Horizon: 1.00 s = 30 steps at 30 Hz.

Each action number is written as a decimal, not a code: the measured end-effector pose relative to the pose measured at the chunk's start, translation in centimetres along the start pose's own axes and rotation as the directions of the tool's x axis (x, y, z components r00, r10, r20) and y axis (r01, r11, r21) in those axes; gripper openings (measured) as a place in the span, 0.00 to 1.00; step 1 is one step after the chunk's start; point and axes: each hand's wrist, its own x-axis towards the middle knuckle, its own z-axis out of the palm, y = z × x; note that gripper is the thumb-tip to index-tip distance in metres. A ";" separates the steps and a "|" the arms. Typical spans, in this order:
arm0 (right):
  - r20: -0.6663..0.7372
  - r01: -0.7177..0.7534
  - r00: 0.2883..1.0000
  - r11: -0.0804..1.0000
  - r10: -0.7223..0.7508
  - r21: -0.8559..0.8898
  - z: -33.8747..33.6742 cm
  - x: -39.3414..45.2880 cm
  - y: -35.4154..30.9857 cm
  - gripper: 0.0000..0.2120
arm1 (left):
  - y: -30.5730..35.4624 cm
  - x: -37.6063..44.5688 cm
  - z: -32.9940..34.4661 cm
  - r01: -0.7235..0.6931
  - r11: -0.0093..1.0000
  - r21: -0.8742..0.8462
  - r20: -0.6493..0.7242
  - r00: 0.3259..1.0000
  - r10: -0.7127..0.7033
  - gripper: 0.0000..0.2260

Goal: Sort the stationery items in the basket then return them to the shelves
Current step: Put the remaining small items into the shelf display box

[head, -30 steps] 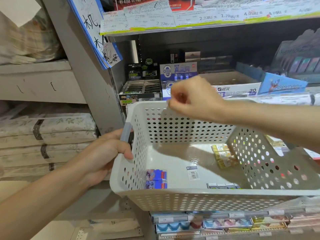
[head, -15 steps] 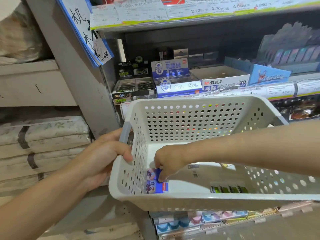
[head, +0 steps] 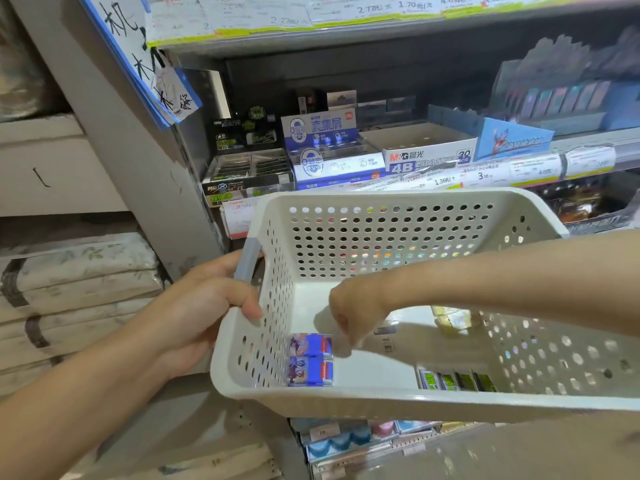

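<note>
Grey upright post divides shop shelving; wrapped bundles stacked left

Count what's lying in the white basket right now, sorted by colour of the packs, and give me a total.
Blue packs, near the left wall of the basket: 2
Black-and-green packs, along the front wall: 4
Yellow packs, partly hidden behind the right forearm: at least 1, exact count cannot be told
Total: at least 7
</note>
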 end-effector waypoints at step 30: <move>0.404 0.075 0.905 0.984 -0.135 0.162 3.6 -2.8 9.0 0.10 | -0.8 -1.1 4.3 0.022 1.000 -0.019 -0.180 0.983 -0.025 0.28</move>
